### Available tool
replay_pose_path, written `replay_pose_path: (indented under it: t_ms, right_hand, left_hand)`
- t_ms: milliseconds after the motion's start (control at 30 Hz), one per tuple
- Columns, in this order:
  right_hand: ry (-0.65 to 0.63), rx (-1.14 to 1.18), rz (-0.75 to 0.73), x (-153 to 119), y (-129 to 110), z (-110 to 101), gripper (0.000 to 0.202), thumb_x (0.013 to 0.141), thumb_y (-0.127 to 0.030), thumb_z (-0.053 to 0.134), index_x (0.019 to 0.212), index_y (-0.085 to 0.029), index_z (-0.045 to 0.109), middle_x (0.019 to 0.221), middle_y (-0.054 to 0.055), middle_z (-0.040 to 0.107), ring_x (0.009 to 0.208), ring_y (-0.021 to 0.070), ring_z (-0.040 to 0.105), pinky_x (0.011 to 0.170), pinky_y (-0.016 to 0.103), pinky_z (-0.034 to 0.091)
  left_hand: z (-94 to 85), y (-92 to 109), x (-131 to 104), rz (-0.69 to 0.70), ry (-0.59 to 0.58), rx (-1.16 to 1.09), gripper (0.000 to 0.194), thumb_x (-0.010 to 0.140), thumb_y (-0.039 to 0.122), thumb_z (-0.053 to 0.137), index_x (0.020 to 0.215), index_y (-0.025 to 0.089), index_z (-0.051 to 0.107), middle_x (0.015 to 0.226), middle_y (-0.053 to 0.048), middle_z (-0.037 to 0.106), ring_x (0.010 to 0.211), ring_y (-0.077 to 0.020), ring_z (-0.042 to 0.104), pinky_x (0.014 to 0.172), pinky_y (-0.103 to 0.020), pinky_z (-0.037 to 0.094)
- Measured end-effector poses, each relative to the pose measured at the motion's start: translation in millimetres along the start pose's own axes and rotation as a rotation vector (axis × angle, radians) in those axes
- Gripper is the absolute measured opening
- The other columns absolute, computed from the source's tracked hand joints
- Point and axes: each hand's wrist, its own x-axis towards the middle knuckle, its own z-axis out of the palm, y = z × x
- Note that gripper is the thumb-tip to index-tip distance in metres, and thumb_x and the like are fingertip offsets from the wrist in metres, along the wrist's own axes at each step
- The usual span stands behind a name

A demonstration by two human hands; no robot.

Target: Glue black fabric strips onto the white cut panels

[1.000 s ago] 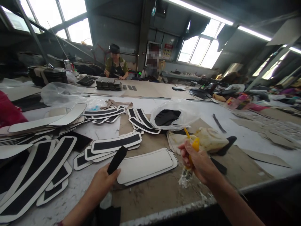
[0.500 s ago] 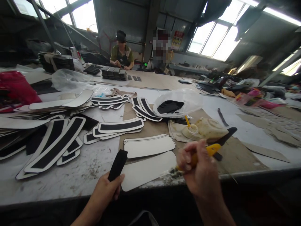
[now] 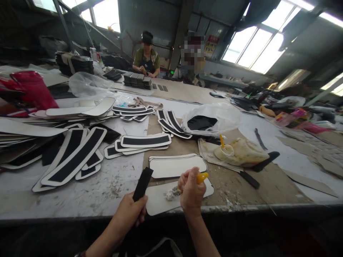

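My right hand [image 3: 192, 191] grips a brush [image 3: 203, 177] by its yellow handle. The bristles, coated in something whitish, press on a white curved-edge panel [image 3: 158, 200] at the table's front edge. My left hand [image 3: 131, 210] is closed around a black strip [image 3: 143, 184] that stands up from the fist, with the thumb beside the panel's left end. Just behind lies a small stack of similar white panels [image 3: 177, 167]. To the left, several white panels with black strips in their middles [image 3: 146, 140] lie in overlapping piles.
A stained yellowish container [image 3: 238, 151] with a yellow stick stands right of centre, near a black-handled tool [image 3: 249, 179]. Behind are a clear plastic bag [image 3: 227, 116] with black pieces and a red bag [image 3: 34, 89] at left. Across the table a person [image 3: 146, 57] sits by dark stacks [image 3: 137, 80].
My right hand has moved left with the brush, from the panel's right end to over its middle. My left hand keeps hold of the black strip. The whole view has shifted slightly.
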Motion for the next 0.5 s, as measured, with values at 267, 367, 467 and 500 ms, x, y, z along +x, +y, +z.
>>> replay_pose_path:
  t_ms: [267,367,467,500]
  right_hand:
    - [-0.046,0.020,0.053,-12,4,9,0.041,0.081,-0.053,0.047,0.060,-0.018,0.041,0.039,-0.011,0.029,0.032,0.0038,0.025,0.030,0.014,0.021]
    - [0.005,-0.116,-0.064,3,7,-9,0.042,0.080,-0.054,0.047,0.060,-0.018,0.041,0.038,-0.010,0.030,0.031,0.0041,0.026,0.030,0.014,0.021]
    - [0.056,-0.298,-0.239,29,-3,-36,0.042,0.081,-0.053,0.045,0.058,-0.018,0.041,0.039,-0.009,0.031,0.032,0.0051,0.029,0.031,0.016,0.023]
    - [0.066,-0.386,-0.308,37,-8,-45,0.042,0.082,-0.053,0.043,0.058,-0.018,0.041,0.040,-0.009,0.032,0.032,0.0055,0.031,0.031,0.016,0.024]
  left_hand:
    - [-0.8,-1,0,0.018,0.015,0.017,0.031,0.066,0.047,0.049,0.052,0.020,0.041,0.036,0.004,0.046,0.031,-0.0091,0.038,0.032,-0.020,0.028]
    - [-1.6,-5,1,0.018,0.001,0.026,0.033,0.067,0.048,0.049,0.051,0.020,0.042,0.036,0.003,0.047,0.031,-0.0099,0.039,0.033,-0.021,0.030]
    - [-1.9,-11,3,0.021,0.014,0.032,0.036,0.067,0.051,0.050,0.051,0.019,0.043,0.036,0.002,0.048,0.031,-0.0105,0.040,0.034,-0.022,0.031]
    - [-2.0,-13,4,0.019,0.020,0.033,0.037,0.067,0.052,0.050,0.051,0.019,0.044,0.036,0.002,0.048,0.031,-0.0106,0.040,0.035,-0.022,0.031]
